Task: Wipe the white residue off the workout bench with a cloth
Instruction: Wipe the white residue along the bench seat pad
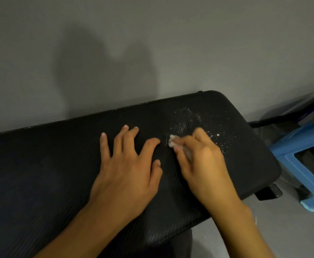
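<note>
The black bench (40,164) stands along a grey wall (152,43), and its right end is rounded. The left hand (126,164) lies flat on the bench near the middle, palm down. Its fingers are spread and almost straight, the tips touch the ribbed cover, and it holds nothing. The right hand (202,161) is just beside it, toward the right end of the bench. Its fingers are curled around a small white cloth (173,141) and press it down on the cover. Only a little of the cloth shows, at the fingertips and under the thumb; the rest is hidden in the hand. The two hands are close but do not touch.

The white residue (193,120) lies on the bench behind and to the right of the right hand, as a faint smear near the back edge and many small specks toward the right end. A blue stool (301,151) stands on the floor beyond the right end of the bench.
</note>
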Action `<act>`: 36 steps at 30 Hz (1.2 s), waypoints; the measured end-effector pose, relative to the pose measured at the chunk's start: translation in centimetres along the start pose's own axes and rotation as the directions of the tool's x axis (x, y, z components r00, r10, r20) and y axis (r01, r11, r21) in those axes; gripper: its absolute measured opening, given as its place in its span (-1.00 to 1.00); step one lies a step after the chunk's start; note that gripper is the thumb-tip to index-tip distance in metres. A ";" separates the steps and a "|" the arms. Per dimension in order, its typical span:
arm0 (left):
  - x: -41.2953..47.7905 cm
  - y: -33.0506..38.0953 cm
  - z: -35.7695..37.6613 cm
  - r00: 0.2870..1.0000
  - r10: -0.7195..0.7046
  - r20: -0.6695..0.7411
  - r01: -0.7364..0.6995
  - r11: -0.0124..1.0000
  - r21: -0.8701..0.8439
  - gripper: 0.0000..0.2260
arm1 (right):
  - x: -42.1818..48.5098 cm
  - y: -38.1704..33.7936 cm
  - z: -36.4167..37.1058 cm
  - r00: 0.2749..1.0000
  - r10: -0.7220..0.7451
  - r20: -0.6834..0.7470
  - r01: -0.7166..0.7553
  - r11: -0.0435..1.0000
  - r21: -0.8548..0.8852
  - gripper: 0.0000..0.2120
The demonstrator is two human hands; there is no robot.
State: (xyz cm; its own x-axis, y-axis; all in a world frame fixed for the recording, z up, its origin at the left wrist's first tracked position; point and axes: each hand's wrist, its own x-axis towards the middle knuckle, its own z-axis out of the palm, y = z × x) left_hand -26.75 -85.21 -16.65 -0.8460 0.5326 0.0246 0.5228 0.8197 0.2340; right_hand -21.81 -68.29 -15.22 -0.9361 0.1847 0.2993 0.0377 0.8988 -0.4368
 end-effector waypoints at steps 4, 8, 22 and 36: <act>0.0 0.1 0.0 1.000 0.000 -0.006 0.000 1.000 -0.007 -0.55 | 3.2 2.3 0.3 0.989 0.093 -0.114 -0.107 0.986 -0.127 -0.81; -0.1 0.1 0.0 1.000 0.001 -0.009 -0.001 1.000 -0.007 -0.55 | 7.2 2.2 1.5 0.971 0.178 -0.159 -0.200 0.971 -0.132 -0.78; 0.0 0.1 0.0 1.000 -0.002 -0.010 0.002 1.000 -0.002 -0.55 | 2.7 0.9 0.3 0.985 0.151 -0.079 -0.157 0.984 -0.082 -0.81; -0.1 0.0 0.2 1.000 0.007 -0.015 -0.007 1.000 0.004 -0.54 | -0.2 -0.3 -0.5 0.991 0.129 -0.026 -0.129 0.992 0.013 -0.82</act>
State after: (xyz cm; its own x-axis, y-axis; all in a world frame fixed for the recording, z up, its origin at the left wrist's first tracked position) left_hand -26.68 -85.23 -16.84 -0.8438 0.5352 0.0406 0.5291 0.8167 0.2303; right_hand -21.44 -68.37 -14.71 -0.9140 0.3094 0.2625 0.1533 0.8623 -0.4827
